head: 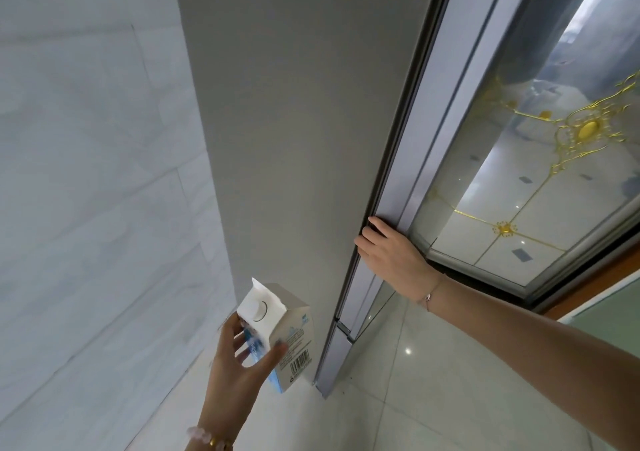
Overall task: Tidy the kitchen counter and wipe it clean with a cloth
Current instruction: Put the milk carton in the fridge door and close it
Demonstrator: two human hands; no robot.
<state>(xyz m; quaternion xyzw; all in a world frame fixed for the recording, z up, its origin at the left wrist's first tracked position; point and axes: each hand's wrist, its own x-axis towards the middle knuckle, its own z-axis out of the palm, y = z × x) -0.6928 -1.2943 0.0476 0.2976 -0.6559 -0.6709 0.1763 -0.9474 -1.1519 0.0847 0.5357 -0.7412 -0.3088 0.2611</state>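
Head view, left hand (pixel 239 357): fingers wrapped round the milk carton (pixel 280 333), held low beside the fridge (pixel 301 139).
Right hand (pixel 388 250): fingers hooked on the fridge door edge (pixel 377 243).
Tip: pull steadily (carton upright, spout's open).

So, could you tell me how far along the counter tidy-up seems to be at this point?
Done: hard to judge, since no counter shows in this view. In hand: the left hand holds a carton with a white cap, while the right hand has its fingers hooked on the edge of a tall grey door, seemingly to put the carton away. Left: no cloth is in sight, so wiping likely remains.
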